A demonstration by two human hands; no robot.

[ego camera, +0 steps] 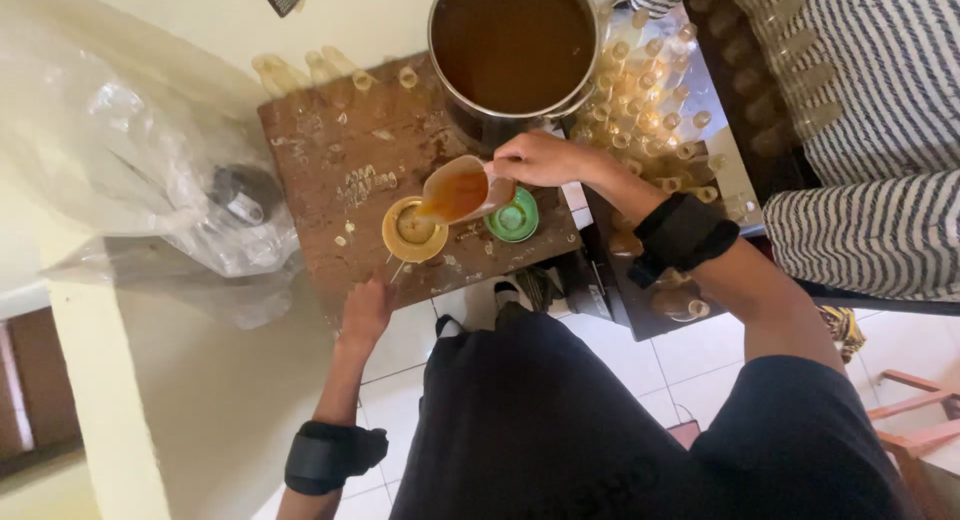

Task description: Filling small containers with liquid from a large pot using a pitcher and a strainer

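Entry: our right hand (pixel 540 160) grips a tilted jug (pixel 458 192) of amber liquid over the yellow funnel (pixel 413 230) on the wooden surface (pixel 330 150); our left hand (pixel 366 315) rests on its near edge, seemingly empty. Filling under way; empty bottles (pixel 640 110) remain beside the pot (pixel 512 45).

pot (pixel 512 42) cut by top edge, bottle under funnel (pixel 413 230) hidden

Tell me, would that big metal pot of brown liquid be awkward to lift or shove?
Probably heavy: the pot looks filled nearly to its rim with brown liquid. A push would likely slosh it over, since the level sits so high. It seems unlikely to tip, being wide and resting on the wooden board.
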